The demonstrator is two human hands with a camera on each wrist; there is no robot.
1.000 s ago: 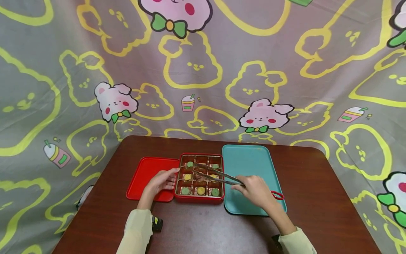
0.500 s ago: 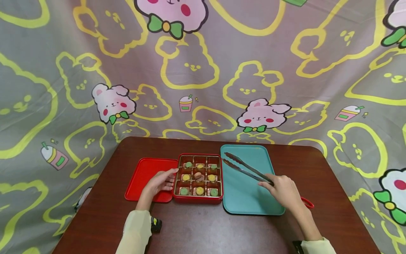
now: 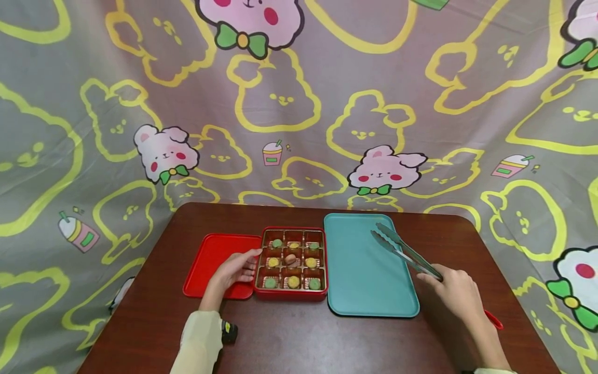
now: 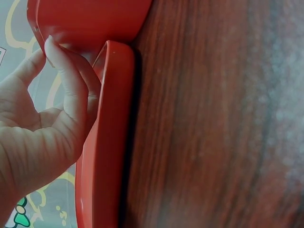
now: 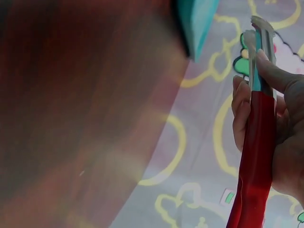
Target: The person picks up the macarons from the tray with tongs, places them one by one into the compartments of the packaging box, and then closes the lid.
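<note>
My right hand (image 3: 460,292) grips metal tongs (image 3: 413,259) near the right edge of the teal tray (image 3: 369,280). Their scalloped tips stand slightly apart with nothing between them, and the red-covered handle (image 5: 259,156) shows in the right wrist view. At the other side, my left hand (image 3: 235,268) holds the left rim of a red box (image 3: 291,296), thumb and a finger meeting at its edge in the left wrist view. Gold dividers split the box into compartments with small round green pastries (image 3: 270,282) and yellow pastries (image 3: 293,281). A brownish pastry (image 3: 290,258) leans tilted in the middle compartment.
Partly under my left hand lies a shallow red tray or lid (image 3: 205,265), next to the box. Everything stands on a dark brown table (image 3: 289,337). A patterned cloth (image 3: 299,114) hangs behind and along both sides.
My right hand has drawn the tongs from over the box's middle rightward across the teal tray. The brownish pastry now shows uncovered in the middle compartment. My left hand has stayed at the rim.
</note>
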